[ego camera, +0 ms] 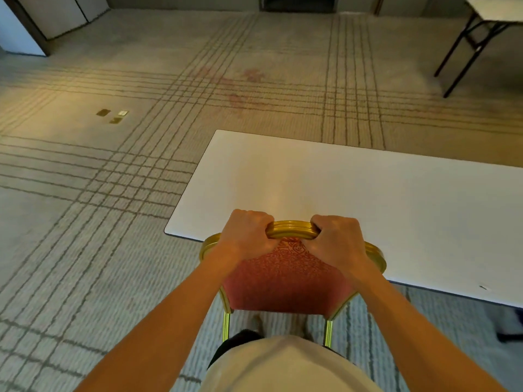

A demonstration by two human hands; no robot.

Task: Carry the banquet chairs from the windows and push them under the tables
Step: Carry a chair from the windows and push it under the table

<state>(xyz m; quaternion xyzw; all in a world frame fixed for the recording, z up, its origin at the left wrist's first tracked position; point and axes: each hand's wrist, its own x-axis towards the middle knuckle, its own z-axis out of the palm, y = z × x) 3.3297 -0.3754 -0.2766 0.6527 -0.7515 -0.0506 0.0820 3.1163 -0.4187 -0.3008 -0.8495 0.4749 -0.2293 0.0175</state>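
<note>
red-gold banquet chair (pixel 285 278), back against white table (pixel 368 199) edge

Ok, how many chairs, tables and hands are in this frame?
Chairs: 1, the red and gold chair
Tables: 2, the near white table and the far table
Hands: 2, left hand and right hand, both gripping the chair
Total: 5

Chair (pixel 285 278): the seat and front legs are hidden beneath the table (pixel 368 199); only the backrest and two rear legs show. The fingertips of the left hand (pixel 246 236) and right hand (pixel 336 241) are out of sight, curled over the gold top rail. The table's right end is cut off by the picture's edge. The second table (pixel 498 9) is cropped at top and side. Small floor plates (pixel 113 116) are too small to identify. A dark shape (pixel 512 326) at the right edge is blurred and cannot be identified.
</note>
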